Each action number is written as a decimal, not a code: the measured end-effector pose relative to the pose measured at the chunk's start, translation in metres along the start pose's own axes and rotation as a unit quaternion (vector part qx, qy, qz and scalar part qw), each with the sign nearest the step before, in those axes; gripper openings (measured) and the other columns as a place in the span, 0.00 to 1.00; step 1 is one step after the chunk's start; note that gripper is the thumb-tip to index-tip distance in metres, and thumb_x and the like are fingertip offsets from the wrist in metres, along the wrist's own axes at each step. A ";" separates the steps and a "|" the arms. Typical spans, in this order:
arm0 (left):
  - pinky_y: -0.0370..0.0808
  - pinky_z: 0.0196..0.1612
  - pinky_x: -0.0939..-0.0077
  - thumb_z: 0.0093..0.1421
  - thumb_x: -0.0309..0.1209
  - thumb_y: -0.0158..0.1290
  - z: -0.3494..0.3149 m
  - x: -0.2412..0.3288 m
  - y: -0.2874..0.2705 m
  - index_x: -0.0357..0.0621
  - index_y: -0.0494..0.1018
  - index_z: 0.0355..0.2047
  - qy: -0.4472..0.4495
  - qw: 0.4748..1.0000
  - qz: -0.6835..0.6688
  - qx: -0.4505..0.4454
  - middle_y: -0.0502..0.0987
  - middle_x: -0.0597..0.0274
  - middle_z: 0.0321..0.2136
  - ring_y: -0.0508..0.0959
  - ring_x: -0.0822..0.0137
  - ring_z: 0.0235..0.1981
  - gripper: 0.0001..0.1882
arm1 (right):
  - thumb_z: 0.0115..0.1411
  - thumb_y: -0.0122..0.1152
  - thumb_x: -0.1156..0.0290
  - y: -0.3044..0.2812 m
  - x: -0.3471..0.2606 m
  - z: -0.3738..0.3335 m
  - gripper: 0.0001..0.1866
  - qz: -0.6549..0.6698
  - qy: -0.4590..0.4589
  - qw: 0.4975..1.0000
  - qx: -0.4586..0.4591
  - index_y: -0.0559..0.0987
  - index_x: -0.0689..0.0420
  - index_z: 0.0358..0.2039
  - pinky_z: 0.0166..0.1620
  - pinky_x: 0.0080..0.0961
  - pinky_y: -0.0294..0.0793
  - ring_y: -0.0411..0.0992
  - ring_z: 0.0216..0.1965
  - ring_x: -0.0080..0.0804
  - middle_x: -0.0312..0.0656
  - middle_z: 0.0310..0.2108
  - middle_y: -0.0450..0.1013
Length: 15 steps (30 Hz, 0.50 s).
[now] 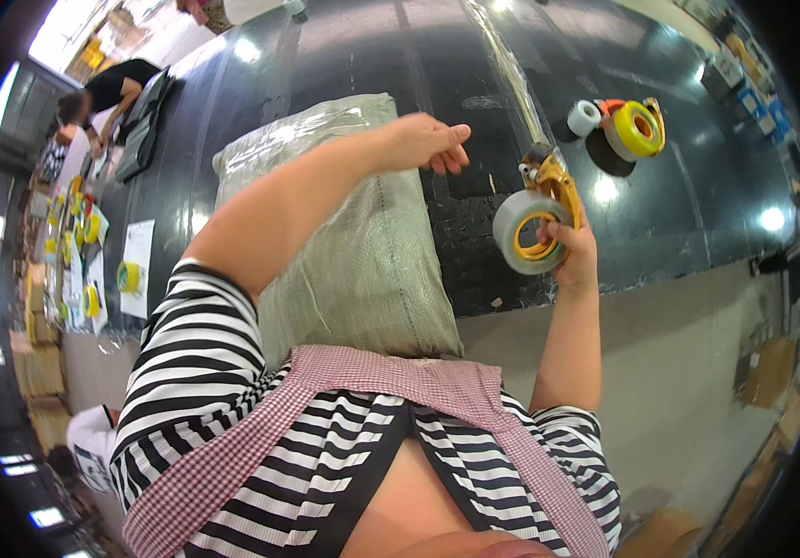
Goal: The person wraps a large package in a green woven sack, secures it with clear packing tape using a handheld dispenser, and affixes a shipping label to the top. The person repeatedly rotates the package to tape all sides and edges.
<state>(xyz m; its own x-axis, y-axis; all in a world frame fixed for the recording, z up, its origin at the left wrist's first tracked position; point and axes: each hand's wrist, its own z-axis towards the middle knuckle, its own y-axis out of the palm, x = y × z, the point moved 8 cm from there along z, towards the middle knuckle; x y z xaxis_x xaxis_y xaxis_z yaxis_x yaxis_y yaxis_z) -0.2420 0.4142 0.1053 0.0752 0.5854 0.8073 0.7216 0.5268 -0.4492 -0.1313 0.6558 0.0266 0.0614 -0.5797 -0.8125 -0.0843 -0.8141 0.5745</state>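
A large woven plastic sack [363,251], pale grey-green, lies on the dark table against my front, with shiny clear tape across its far end. My left arm reaches over the sack, and my left hand [432,144] hovers past its right edge. Its thumb sticks out and the fingers bend loosely, with nothing visible in them. To the right of the sack, my right hand [575,246] grips an orange-yellow tape dispenser [562,181] loaded with a wide roll of clear tape [514,232]. The dispenser's cutting end points away from me, above the table.
On the right of the black table [679,205] sit a second dispenser with yellow tape [634,128] and a small whitish roll [583,118]. Paper sheets [138,270] and several yellow tape rolls lie left. Another person [107,102] leans at the far left. Cardboard boxes [770,372] stand right.
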 end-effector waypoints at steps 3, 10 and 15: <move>0.71 0.52 0.66 0.70 0.58 0.39 -0.066 0.005 0.038 0.38 0.78 0.49 0.000 0.943 -0.333 -0.005 0.80 0.55 0.45 0.77 0.64 0.44 0.34 | 0.43 0.56 0.89 0.064 -0.026 -0.019 0.41 -0.134 -0.069 0.987 -0.062 0.70 0.59 0.63 0.51 0.23 0.73 0.73 0.46 0.31 0.39 0.46 0.72; 0.69 0.52 0.71 0.68 0.46 0.53 -0.174 -0.030 0.061 0.44 0.77 0.49 0.032 0.816 -0.552 0.166 0.78 0.67 0.41 0.73 0.72 0.44 0.20 | 0.36 0.65 0.90 0.191 -0.043 -0.078 0.39 -0.512 -0.366 0.743 -0.227 0.77 0.57 0.55 0.45 0.27 0.74 0.74 0.42 0.41 0.45 0.41 0.72; 0.69 0.45 0.76 0.67 0.39 0.56 -0.234 -0.067 0.089 0.48 0.76 0.41 -0.001 0.702 -0.658 0.270 0.77 0.72 0.36 0.72 0.76 0.38 0.10 | 0.32 0.71 0.86 0.251 -0.024 -0.111 0.40 -0.542 -0.410 0.654 -0.333 0.79 0.53 0.53 0.40 0.32 0.77 0.75 0.39 0.44 0.46 0.41 0.73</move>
<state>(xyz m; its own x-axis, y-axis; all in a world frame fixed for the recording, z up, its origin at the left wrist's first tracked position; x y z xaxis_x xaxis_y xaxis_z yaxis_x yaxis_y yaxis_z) -0.0217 0.2776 0.1009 -0.4144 -0.6281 0.6586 -0.2021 0.7691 0.6063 -0.0438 0.4617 0.2019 -0.8503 0.3405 -0.4013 0.0350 -0.7243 -0.6886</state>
